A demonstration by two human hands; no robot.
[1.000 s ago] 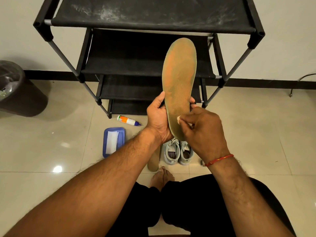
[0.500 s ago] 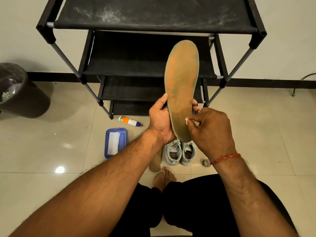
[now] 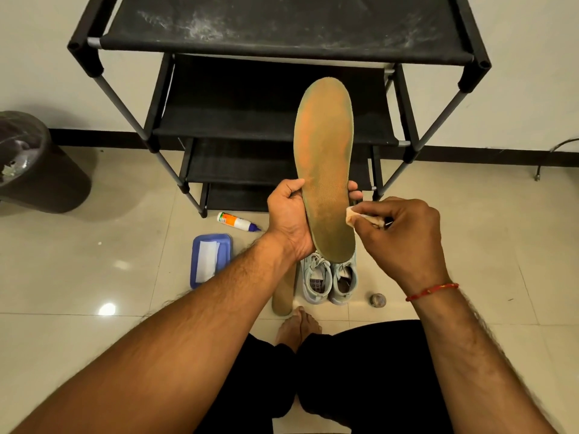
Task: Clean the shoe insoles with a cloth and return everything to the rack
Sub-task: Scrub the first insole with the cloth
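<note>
- Insole (image 3: 326,170): where is it, and how are you holding it?
- You have it upright in front of the rack (image 3: 282,42), toe end far, heel end near. Your left hand (image 3: 288,217) grips the lower part, thumb on the left edge, fingertips (image 3: 354,189) curling round the right edge. Your right hand (image 3: 404,233) pinches a small pale cloth (image 3: 354,214) against that right edge, just beside those fingertips.
- How will it handle?
- Going by how thin it looks, it should be light and bendy, a foam sheet likely to flex if you press on the unsupported toe. The textured face should grip rather than slip. Take hold close to wherever you rub, palm backing it, and shift your grip up its length as you work toward the toe.
- And the count?
- Two insoles: this one and a second insole (image 3: 283,292) lying on the floor, just left of the shoes (image 3: 329,280). There are two shoes, side by side below your hands. One cloth. One rack, with four tiers showing. One bottle (image 3: 236,221) lying on its side. One blue tray (image 3: 225,242) with a white sheet in it. One small round object (image 3: 378,300) right of the shoes, too small to identify. One dark bin (image 3: 40,170) at far left.
</note>
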